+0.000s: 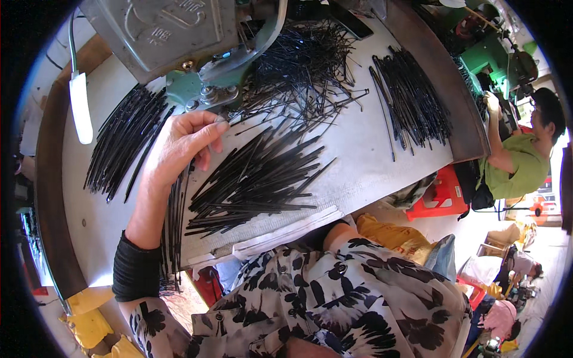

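Rods (256, 173), thin and black, lie on one white tabletop (370, 161) in five groups, overlapping too closely for single pieces to be counted: one left sheaf (125, 140), one central pile (245, 185) spread in front of the machine, one right sheaf (415, 98), one tangled heap (304, 65) at the far side, and one narrow bundle (173, 227) crossing the near edge at the left. One hand is in view, the left hand (191, 137), beside the green bracket (182, 89) of one grey metal machine (173, 36) and between the left sheaf and the central pile. Its fingers are curled and the thumb tip is drawn up to the forefinger; whether this pinch is fully closed, or has a rod in it, cannot be made out. One black cuff (137, 265) encircles the left forearm. The right hand is out of view. One white lamp (80, 107) hangs at the left; one dark flat slab (351, 22) lies at the far edge, near the tangled heap. Beyond the table at the right are one red stool (441, 194), one co-worker (519, 164) in a green top, and at least two more people (501, 316), small and lower down.
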The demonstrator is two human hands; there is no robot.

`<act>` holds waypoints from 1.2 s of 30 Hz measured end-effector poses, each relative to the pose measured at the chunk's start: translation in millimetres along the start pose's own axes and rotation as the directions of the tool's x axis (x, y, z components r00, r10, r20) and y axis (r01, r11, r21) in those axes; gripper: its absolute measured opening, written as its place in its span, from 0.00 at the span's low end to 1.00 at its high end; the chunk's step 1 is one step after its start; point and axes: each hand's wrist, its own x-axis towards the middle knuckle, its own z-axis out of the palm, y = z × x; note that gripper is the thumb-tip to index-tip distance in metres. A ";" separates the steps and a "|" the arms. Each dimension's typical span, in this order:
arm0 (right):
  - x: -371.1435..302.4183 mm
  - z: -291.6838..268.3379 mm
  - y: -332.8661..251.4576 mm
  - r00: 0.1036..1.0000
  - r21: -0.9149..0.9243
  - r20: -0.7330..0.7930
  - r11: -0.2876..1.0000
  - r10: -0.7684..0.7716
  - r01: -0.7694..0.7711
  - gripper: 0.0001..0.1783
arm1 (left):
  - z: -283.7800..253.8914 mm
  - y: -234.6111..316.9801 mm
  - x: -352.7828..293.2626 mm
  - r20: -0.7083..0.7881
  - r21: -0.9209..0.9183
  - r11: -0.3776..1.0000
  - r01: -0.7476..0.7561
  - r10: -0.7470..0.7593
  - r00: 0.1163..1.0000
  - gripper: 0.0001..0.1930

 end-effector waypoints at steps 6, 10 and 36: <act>-0.8 -2.1 11.2 0.999 -0.016 -0.051 1.000 -0.011 0.010 0.16 | 0.6 0.7 -1.8 0.007 0.087 0.996 0.018 -0.019 1.000 0.13; -5.2 -2.8 19.5 0.996 -0.034 -0.086 0.999 -0.010 0.007 0.16 | 2.3 1.1 -2.8 -0.012 0.089 0.996 0.005 -0.004 1.000 0.11; -12.4 11.3 47.4 0.979 -0.154 -0.152 0.982 -0.134 0.110 0.15 | -5.0 -4.0 -2.8 0.017 0.216 0.974 -0.061 0.059 0.998 0.14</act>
